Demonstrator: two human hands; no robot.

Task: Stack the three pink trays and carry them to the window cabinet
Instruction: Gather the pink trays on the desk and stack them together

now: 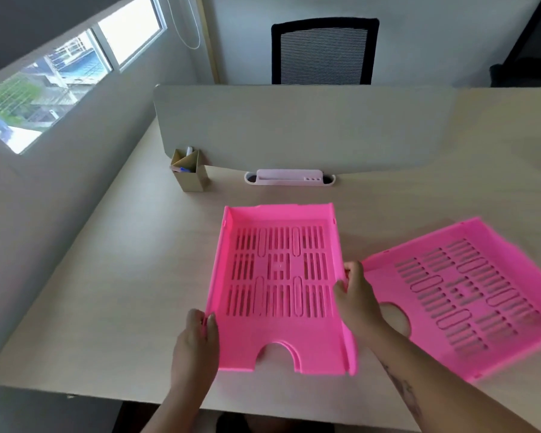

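Desk [113, 276], pink tray [278, 292] between both hands' fingers [211, 320].

Pale desk [113, 276] — pink trays [469, 295], pen holder [190, 175].

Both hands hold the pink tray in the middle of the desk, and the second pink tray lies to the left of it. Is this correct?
Not quite. The head view shows the second pink tray to the right of the held pink tray, not the left. The rest stands: the left hand and right hand grip its side walls on the desk.
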